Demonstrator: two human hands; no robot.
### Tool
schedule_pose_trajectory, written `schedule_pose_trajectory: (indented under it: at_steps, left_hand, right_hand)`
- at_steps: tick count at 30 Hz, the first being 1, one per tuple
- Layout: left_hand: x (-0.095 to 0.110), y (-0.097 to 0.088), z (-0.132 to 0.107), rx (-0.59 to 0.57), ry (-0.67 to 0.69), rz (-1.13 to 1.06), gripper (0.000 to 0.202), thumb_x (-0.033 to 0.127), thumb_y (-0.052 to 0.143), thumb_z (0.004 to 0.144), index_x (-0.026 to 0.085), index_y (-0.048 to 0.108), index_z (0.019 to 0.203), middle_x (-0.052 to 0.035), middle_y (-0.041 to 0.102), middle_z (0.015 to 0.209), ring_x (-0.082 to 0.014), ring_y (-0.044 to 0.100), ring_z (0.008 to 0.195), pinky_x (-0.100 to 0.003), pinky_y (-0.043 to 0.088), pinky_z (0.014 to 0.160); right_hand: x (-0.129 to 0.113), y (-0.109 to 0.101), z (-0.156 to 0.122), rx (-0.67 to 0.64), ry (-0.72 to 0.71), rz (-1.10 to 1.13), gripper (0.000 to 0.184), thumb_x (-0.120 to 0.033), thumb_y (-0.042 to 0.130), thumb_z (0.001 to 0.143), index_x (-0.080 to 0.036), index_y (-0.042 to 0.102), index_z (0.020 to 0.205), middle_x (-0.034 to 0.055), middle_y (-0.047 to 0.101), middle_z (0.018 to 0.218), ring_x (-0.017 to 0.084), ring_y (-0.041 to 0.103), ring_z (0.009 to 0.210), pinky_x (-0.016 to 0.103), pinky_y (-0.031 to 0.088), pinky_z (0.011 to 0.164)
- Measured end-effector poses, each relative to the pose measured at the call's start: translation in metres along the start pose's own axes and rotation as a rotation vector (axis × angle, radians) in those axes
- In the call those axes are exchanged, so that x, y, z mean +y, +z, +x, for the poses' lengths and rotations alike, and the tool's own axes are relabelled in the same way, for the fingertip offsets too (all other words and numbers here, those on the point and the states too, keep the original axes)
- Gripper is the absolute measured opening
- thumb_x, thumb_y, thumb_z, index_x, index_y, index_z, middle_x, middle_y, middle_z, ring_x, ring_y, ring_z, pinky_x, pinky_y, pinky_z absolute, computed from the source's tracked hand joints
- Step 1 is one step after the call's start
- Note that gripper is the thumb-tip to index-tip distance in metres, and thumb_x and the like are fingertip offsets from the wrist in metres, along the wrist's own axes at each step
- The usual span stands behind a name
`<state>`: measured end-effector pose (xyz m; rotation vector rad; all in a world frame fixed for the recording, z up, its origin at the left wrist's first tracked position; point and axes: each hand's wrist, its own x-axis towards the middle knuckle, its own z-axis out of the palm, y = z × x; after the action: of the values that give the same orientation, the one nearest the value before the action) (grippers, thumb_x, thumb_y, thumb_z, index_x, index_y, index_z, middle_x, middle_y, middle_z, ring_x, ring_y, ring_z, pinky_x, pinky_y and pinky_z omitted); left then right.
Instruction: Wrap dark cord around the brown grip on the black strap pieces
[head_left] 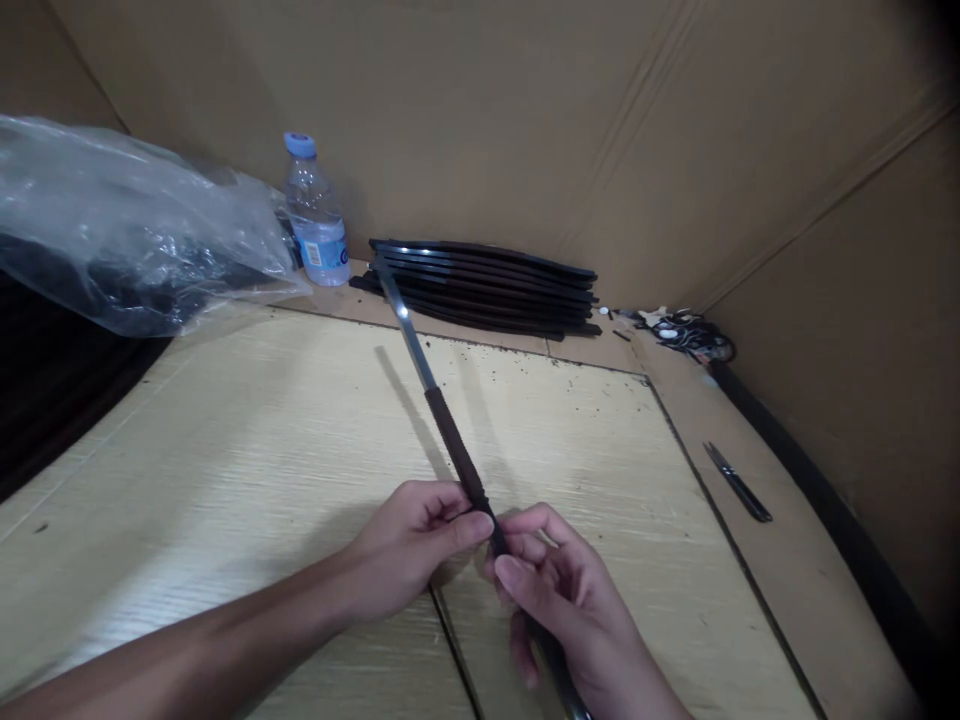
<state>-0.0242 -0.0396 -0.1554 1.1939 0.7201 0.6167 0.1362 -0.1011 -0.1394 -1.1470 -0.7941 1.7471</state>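
A long, thin, glossy black strip (416, 345) slants from the lower right up toward the back of the table. A dark brown ribbed wrapping (456, 440) covers its middle part. My left hand (420, 545) pinches the strip at the lower end of this wrapping, thumb on top. Just below, my right hand (574, 595) grips the same strip between thumb and fingers. The strip's near end passes under my right palm and out of the frame. Behind its far tip lies a stack of similar dark strips (487, 290).
A water bottle (316, 220) stands by the cardboard wall, beside a clear plastic bag (142, 220) over dark material (67, 380). Thread snips (737, 482) lie at the right. Scraps (679, 332) are heaped in the back right corner, near a long black edging (810, 460).
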Motion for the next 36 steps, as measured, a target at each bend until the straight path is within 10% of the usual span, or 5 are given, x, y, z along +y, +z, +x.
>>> schedule_pose_trajectory:
  at_steps: [18,36]
  left_hand:
    - [0.001,0.0,-0.002,-0.06,-0.001,-0.048,0.031,0.037,0.055,0.087,0.013,0.071,0.1,-0.0089,0.07,0.09,-0.0204,0.063,0.084,-0.032,0.048,0.078]
    - [-0.001,0.0,-0.002,-0.001,-0.078,-0.022,0.039,0.046,0.056,0.084,0.01,0.064,0.069,-0.001,0.054,0.055,-0.0075,0.039,0.047,-0.019,0.026,0.043]
  right_hand:
    - [-0.006,0.003,0.004,-0.055,0.079,0.012,0.04,-0.031,0.081,0.063,-0.016,0.063,0.096,-0.0051,0.054,0.06,0.003,0.041,0.04,0.012,0.042,0.033]
    - [-0.001,0.0,-0.001,-0.036,0.047,0.013,0.037,-0.041,0.07,0.077,-0.022,0.04,0.086,-0.003,0.061,0.065,0.004,0.041,0.039,0.014,0.032,0.036]
